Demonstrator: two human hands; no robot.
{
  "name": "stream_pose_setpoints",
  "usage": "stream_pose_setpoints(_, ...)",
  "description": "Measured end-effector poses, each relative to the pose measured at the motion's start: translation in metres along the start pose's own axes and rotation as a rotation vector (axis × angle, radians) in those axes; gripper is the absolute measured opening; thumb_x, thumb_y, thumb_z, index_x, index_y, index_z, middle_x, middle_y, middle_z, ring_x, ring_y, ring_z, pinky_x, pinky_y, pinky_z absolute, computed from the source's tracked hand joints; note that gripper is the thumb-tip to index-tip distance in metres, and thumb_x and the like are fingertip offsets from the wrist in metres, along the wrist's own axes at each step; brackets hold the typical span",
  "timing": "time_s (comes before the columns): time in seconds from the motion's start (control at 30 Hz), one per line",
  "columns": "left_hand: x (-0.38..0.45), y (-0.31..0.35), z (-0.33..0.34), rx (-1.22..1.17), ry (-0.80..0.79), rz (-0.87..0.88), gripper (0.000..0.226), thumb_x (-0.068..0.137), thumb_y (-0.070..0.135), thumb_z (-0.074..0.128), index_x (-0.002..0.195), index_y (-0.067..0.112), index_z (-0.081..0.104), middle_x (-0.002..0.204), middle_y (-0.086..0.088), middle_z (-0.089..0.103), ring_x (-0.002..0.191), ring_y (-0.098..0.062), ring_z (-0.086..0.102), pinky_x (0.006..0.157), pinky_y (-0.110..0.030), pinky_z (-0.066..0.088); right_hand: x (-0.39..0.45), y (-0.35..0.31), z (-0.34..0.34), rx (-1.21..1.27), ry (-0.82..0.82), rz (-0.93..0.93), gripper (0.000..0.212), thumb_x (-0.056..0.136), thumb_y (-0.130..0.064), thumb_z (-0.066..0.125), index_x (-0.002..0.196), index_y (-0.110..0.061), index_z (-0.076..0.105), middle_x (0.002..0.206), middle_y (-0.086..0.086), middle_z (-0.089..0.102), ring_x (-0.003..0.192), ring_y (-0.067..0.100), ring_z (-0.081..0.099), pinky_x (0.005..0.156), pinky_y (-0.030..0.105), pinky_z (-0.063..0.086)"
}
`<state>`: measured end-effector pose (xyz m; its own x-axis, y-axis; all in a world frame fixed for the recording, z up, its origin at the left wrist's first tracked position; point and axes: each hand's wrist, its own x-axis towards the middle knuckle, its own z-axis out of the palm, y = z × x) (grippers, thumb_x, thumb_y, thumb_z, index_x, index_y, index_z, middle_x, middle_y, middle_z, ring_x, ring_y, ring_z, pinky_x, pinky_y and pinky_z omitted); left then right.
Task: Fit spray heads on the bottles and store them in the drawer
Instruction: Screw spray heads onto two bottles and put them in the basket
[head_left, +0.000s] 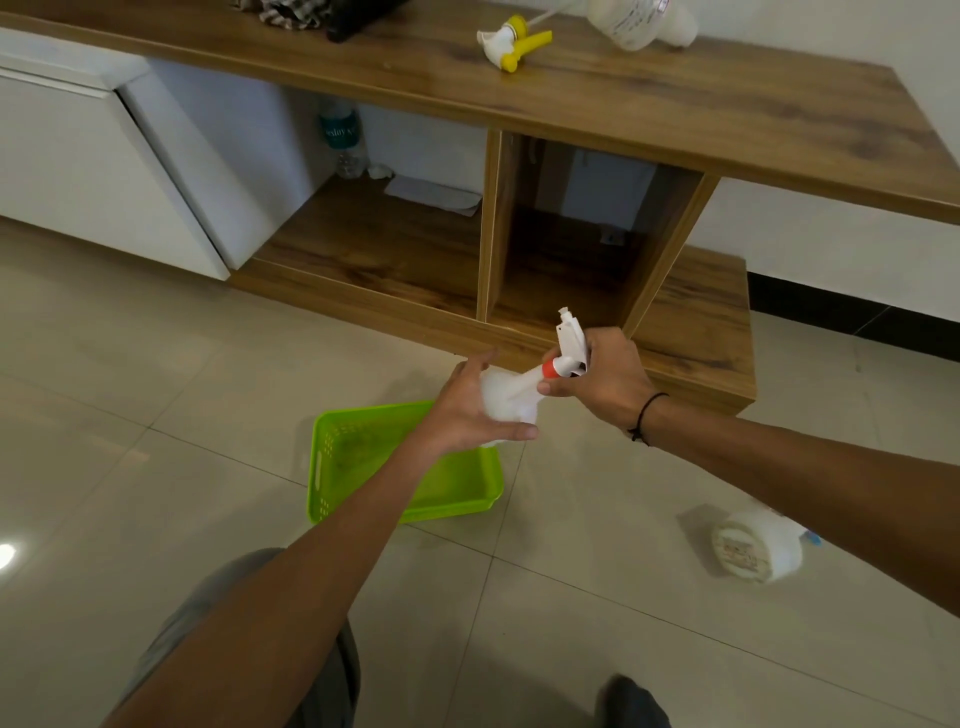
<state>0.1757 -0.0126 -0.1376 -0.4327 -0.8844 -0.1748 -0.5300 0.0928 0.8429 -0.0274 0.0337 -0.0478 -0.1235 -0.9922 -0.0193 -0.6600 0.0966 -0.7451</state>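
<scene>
Two hands: both work on one white bottle (506, 400), held in the air above the floor and over the right end of a green basket (363, 462).
Left hand (470, 410): wrapped around the bottle's body from the left and below, fingers closed against the plastic.
Right hand (602, 376): closed on the white spray head (570, 343), thumb and fingertips at its orange collar (550, 369) where it meets the bottle's neck; a black cord sits on that wrist.
Spray head: nozzle points up and away — whether the collar is fully seated on the neck cannot be told.
Green basket: on the tiled floor (156, 364), tilted, perforated walls, nothing visible inside.
Second bottle (761, 545): white, lying on its side on the floor to the right, partly hidden by the right forearm, a bit of blue at its far end.
Worktop (675, 104): wooden, carries a yellow-and-white spray head (511, 44) lying on its side and, just to its right, a third white bottle (639, 21) tipped over — a thin tube runs between them.
Open shelf (374, 239): under the worktop, holds a clear water bottle (343, 140) standing at the back, with crumpled and flat white paper beside it.
White cabinet (104, 171): left of the shelf, front closed.
</scene>
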Motion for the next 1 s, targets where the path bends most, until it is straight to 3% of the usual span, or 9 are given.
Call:
stream_pose_setpoints(0.1,-0.003,-0.003,-0.003,-0.002,-0.006,0.02,0.114,0.05,0.051,0.104,0.147,0.034,0.047,0.139,0.01,0.057,0.124,-0.016,0.06,0.088,-0.022,0.053,-0.002,0.004,-0.002,0.111,-0.003,0.02,0.035,0.07,-0.016,0.097,0.1,-0.008,0.08,0.099,0.005,0.078,0.095,0.02,0.073,0.089,0.04,0.063)
stream_pose_setpoints(0.2,-0.007,0.0,-0.01,0.013,-0.013,0.008,0.098,0.046,0.052,0.101,0.131,0.036,0.055,0.123,0.011,0.064,0.11,-0.012,0.065,0.073,-0.018,0.051,-0.004,0.007,-0.002,0.182,-0.047,0.016,0.036,0.069,-0.013,0.097,0.101,-0.008,0.08,0.102,0.007,0.079,0.099,0.022,0.075,0.092,0.044,0.063)
stream_pose_setpoints(0.33,-0.009,0.006,-0.025,0.023,-0.153,0.002,0.089,0.045,0.056,0.096,0.124,0.037,0.059,0.115,0.015,0.066,0.107,-0.01,0.066,0.076,-0.024,0.055,-0.004,0.008,-0.008,0.268,-0.139,-0.089,0.038,0.07,-0.003,0.094,0.105,-0.002,0.079,0.107,0.009,0.08,0.101,0.02,0.077,0.093,0.041,0.065)
stream_pose_setpoints(0.53,-0.022,0.008,-0.044,-0.069,-0.453,-0.063,0.066,0.053,0.043,0.094,0.113,0.031,0.071,0.109,0.007,0.077,0.104,-0.014,0.072,0.088,-0.035,0.059,-0.008,0.007,-0.012,0.403,-0.358,-0.122,0.039,0.07,0.013,0.088,0.108,0.006,0.078,0.109,0.011,0.082,0.102,0.024,0.079,0.086,0.037,0.066)
stream_pose_setpoints(0.73,-0.033,0.009,-0.048,-0.215,-0.652,-0.119,0.089,0.057,0.03,0.085,0.136,-0.004,0.061,0.117,-0.012,0.072,0.11,-0.026,0.068,0.095,-0.038,0.056,-0.014,0.0,-0.013,0.486,-0.468,-0.178,0.04,0.073,0.015,0.085,0.11,0.003,0.077,0.113,0.015,0.08,0.107,0.026,0.078,0.086,0.034,0.065)
stream_pose_setpoints(0.83,-0.035,0.001,-0.052,-0.281,-0.689,-0.173,0.101,0.057,0.027,0.084,0.146,-0.008,0.052,0.127,-0.017,0.068,0.118,-0.03,0.066,0.107,-0.046,0.051,-0.011,-0.003,-0.01,0.498,-0.504,-0.17,0.039,0.075,0.015,0.084,0.11,0.0,0.077,0.115,0.017,0.079,0.11,0.029,0.076,0.088,0.037,0.065)
stream_pose_setpoints(0.93,-0.034,-0.003,-0.06,-0.279,-0.657,-0.129,0.084,0.06,0.029,0.086,0.136,0.005,0.062,0.117,-0.005,0.076,0.108,-0.02,0.072,0.095,-0.035,0.059,-0.002,-0.009,-0.001,0.393,-0.464,-0.195,0.036,0.072,0.012,0.087,0.103,-0.004,0.078,0.107,0.01,0.08,0.102,0.022,0.078,0.085,0.035,0.066)
stream_pose_setpoints(1.0,-0.034,-0.003,-0.065,-0.205,-0.566,-0.081,0.074,0.059,0.035,0.089,0.127,0.017,0.068,0.113,0.001,0.078,0.106,-0.016,0.073,0.091,-0.032,0.06,0.004,-0.015,0.005,0.235,-0.382,-0.218,0.033,0.07,-0.004,0.095,0.099,-0.006,0.079,0.102,0.008,0.08,0.097,0.022,0.077,0.085,0.044,0.066)
